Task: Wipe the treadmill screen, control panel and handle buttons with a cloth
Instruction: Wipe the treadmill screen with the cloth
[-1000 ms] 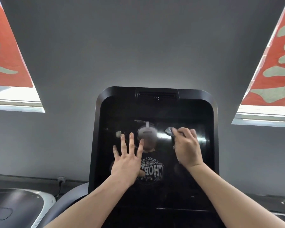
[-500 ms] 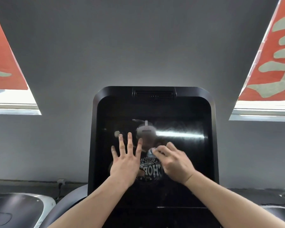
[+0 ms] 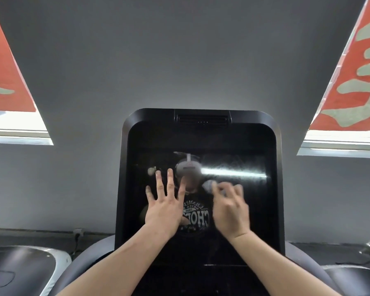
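Observation:
The black glossy treadmill screen fills the middle of the view in its dark rounded frame and reflects me and a strip of light. My left hand lies flat on the glass left of centre, fingers spread and straight. My right hand is blurred with motion at the screen's centre right. Its fingers are curled over a small grey cloth, which peeks out past the fingertips and is pressed to the glass. Most of the cloth is hidden under the hand.
A grey wall rises behind the screen, with red banners over bright windows at the left and right. Neighbouring treadmill housings sit low at the left and right. A cable hangs from a wall socket.
My right hand with the cloth swept from the screen's upper right down toward the centre, then back up and right a little. My left hand stayed flat in place.

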`<state>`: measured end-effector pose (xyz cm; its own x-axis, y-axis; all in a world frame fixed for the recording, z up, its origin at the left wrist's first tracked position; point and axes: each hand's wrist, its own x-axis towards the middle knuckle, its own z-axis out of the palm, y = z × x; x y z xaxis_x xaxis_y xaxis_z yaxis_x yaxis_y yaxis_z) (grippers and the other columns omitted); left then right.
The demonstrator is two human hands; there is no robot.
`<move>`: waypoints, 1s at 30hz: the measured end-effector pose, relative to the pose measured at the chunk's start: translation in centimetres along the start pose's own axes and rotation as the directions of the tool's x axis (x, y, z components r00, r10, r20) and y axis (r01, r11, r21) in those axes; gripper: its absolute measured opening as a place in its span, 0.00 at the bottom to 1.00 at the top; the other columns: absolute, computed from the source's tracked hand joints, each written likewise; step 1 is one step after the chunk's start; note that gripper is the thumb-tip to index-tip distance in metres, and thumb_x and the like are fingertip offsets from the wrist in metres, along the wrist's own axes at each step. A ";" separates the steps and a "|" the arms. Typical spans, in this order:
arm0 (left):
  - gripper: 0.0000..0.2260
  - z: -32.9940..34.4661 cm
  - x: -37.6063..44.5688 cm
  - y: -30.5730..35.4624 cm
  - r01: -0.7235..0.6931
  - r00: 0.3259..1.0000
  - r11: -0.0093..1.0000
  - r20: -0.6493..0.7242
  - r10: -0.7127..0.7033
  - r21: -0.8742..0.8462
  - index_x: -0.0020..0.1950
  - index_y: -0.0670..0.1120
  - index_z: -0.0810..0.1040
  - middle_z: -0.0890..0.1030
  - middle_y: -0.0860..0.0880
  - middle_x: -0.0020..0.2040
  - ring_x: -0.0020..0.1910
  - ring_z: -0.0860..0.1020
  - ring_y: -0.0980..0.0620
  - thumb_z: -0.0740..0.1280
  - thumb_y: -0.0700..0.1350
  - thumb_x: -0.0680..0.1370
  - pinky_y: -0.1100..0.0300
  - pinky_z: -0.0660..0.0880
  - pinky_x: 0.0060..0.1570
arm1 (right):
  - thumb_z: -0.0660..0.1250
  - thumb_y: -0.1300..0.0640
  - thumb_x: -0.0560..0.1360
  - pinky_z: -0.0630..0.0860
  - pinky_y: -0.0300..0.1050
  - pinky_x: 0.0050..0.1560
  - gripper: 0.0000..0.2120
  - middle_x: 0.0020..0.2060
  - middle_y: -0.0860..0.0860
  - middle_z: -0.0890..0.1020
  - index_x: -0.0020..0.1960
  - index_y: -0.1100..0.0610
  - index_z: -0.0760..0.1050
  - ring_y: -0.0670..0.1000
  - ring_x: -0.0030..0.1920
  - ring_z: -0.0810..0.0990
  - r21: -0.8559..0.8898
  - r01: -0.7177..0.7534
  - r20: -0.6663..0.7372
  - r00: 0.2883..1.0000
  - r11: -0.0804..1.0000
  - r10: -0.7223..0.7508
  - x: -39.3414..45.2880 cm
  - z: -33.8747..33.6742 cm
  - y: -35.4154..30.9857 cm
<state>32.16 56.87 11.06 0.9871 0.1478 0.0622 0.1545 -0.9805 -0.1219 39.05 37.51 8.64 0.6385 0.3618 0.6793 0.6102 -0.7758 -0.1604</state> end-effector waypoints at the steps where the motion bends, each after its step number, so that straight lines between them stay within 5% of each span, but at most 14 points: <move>1: 0.60 0.2 0.0 0.0 0.008 1.000 1.000 -0.011 -0.008 -0.004 0.77 0.49 0.20 0.17 0.34 0.72 0.74 0.23 0.26 0.71 0.66 0.77 0.24 0.48 0.76 | 0.68 0.63 0.77 0.76 0.51 0.22 0.19 0.56 0.49 0.78 0.68 0.57 0.79 0.57 0.52 0.73 0.004 0.151 0.054 0.987 0.989 -0.151 -1.1 0.4 -1.1; 3: 0.61 0.4 -0.1 0.0 0.018 0.999 1.000 -0.029 -0.018 -0.004 0.77 0.48 0.19 0.17 0.34 0.72 0.74 0.22 0.26 0.72 0.62 0.78 0.24 0.48 0.76 | 0.63 0.57 0.80 0.77 0.51 0.22 0.17 0.57 0.47 0.78 0.68 0.56 0.78 0.54 0.51 0.74 0.021 0.374 0.141 0.917 0.927 -0.373 -1.5 0.0 -0.6; 4: 0.60 0.4 -0.1 0.0 0.014 0.999 1.000 -0.029 -0.014 0.004 0.77 0.48 0.19 0.17 0.34 0.72 0.74 0.22 0.26 0.72 0.63 0.78 0.24 0.48 0.76 | 0.64 0.56 0.79 0.77 0.51 0.23 0.18 0.57 0.46 0.78 0.68 0.55 0.78 0.54 0.51 0.74 0.020 0.353 0.144 0.925 0.935 -0.352 -0.9 -0.4 0.4; 8: 0.59 0.0 0.0 0.1 -0.005 1.000 1.000 0.001 0.005 -0.001 0.78 0.48 0.21 0.17 0.34 0.73 0.74 0.23 0.26 0.69 0.67 0.77 0.25 0.46 0.75 | 0.72 0.65 0.74 0.78 0.53 0.23 0.24 0.57 0.50 0.78 0.69 0.56 0.79 0.58 0.52 0.74 0.021 -0.077 0.015 0.997 0.997 0.076 -1.1 -0.2 0.7; 12: 0.60 0.7 -0.1 -0.1 0.023 0.999 1.000 -0.041 -0.023 -0.001 0.76 0.48 0.19 0.17 0.34 0.73 0.74 0.23 0.26 0.73 0.59 0.79 0.24 0.49 0.76 | 0.63 0.57 0.80 0.76 0.52 0.22 0.17 0.57 0.47 0.77 0.67 0.55 0.78 0.54 0.51 0.74 0.041 0.355 0.146 0.923 0.934 -0.357 -3.2 0.5 -0.9; 17: 0.59 0.0 0.0 0.0 -0.006 1.000 1.000 0.009 0.006 -0.006 0.77 0.49 0.20 0.17 0.34 0.73 0.73 0.22 0.27 0.69 0.67 0.77 0.25 0.46 0.75 | 0.74 0.67 0.73 0.79 0.53 0.24 0.25 0.57 0.51 0.78 0.69 0.58 0.80 0.58 0.52 0.74 0.035 -0.103 -0.008 0.995 0.994 0.104 -0.9 -0.3 1.5; 21: 0.60 0.4 -0.1 -0.1 0.010 1.000 1.000 -0.021 -0.010 -0.003 0.76 0.48 0.19 0.17 0.34 0.72 0.73 0.22 0.26 0.72 0.63 0.78 0.25 0.48 0.76 | 0.63 0.58 0.78 0.77 0.51 0.21 0.19 0.57 0.48 0.77 0.68 0.57 0.78 0.55 0.51 0.74 0.018 0.304 0.110 0.946 0.953 -0.304 -2.2 -0.2 0.0; 26: 0.59 -0.3 -0.1 0.0 -0.013 1.000 1.000 0.016 0.013 0.001 0.78 0.48 0.21 0.18 0.34 0.73 0.73 0.22 0.26 0.67 0.69 0.76 0.25 0.46 0.76 | 0.72 0.68 0.74 0.81 0.53 0.27 0.24 0.57 0.53 0.79 0.69 0.60 0.80 0.58 0.52 0.74 0.027 -0.074 -0.001 0.997 0.997 0.074 -0.7 -0.3 2.0; 30: 0.58 -0.3 -0.4 0.0 -0.009 1.000 1.000 0.003 0.009 0.000 0.78 0.48 0.21 0.17 0.35 0.73 0.74 0.23 0.27 0.68 0.67 0.77 0.25 0.49 0.77 | 0.65 0.58 0.79 0.77 0.50 0.23 0.19 0.58 0.47 0.77 0.69 0.57 0.77 0.54 0.52 0.74 0.040 0.370 0.169 0.913 0.928 -0.372 -3.1 -0.3 0.5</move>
<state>31.74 56.73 11.34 0.9886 0.1391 0.0581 0.1454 -0.9818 -0.1224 37.27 35.92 6.67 0.4354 0.7061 0.5585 0.8218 -0.5650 0.0737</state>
